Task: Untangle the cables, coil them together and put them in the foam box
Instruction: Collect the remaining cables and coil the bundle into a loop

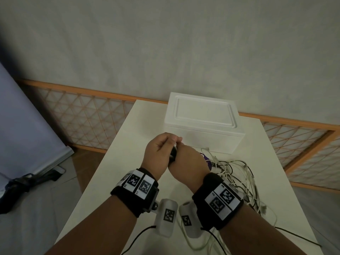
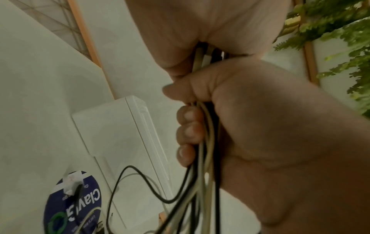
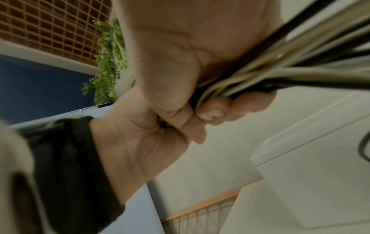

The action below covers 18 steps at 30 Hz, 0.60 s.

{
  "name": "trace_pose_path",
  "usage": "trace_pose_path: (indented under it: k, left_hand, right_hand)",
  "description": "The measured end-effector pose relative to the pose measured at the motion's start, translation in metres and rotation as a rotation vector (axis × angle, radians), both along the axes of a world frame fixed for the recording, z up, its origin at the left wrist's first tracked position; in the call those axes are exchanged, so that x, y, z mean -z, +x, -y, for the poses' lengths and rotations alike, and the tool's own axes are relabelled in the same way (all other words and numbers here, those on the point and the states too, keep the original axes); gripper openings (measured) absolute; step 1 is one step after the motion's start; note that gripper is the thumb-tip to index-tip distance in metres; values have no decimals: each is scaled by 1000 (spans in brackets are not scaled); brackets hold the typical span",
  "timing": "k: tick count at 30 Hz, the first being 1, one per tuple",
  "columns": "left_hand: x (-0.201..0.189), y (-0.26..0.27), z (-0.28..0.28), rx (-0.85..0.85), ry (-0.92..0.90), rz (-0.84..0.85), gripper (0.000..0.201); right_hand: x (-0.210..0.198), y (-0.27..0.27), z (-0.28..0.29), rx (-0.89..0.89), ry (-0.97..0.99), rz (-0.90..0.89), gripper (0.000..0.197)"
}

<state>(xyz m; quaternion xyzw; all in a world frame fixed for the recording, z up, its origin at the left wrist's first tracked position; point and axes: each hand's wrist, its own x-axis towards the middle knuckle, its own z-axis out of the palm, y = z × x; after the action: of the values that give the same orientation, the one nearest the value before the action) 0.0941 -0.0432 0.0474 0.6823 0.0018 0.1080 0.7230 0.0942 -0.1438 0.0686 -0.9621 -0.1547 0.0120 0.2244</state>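
cables (image 2: 202, 159) bunched in both fists: left hand (image 1: 159, 154) & right hand (image 1: 187, 160) fingers (image 2: 187, 126) curled round them.

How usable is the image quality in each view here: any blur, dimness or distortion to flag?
Head view: dim, corners darkened, wide-angle bend, yet the foam box and cables read clearly. Left wrist view: the hand is sharp enough, the lower cables smear. Right wrist view: heavy blur on the cables and near wristband.

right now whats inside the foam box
Cannot tell: the foam box has its lid on, covering the inside. The cables lie outside, on the table.
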Motion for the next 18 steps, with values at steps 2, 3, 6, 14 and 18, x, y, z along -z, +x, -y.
trace_pose_path:
  k: [2,3,6,14,18]
  left_hand:
    - [-3,-1,2,1,11,36,23]
    - [-5,-2,4,-3,28,49,21]
    - [-9,-4,7,-46,30,90,17]
    - [1,-5,-3,135,174,140,9]
    - [6,-4,-5,109,214,164,3]
  right_hand:
    - [-2,1,-2,-103,-43,22,17]
    - [-2,2,-3,-141,-54,16,17]
    - [2,4,-2,-102,2,-53,19]
    - [7,7,4,-117,-27,-125,19]
    - [-2,4,2,-143,79,-200,22]
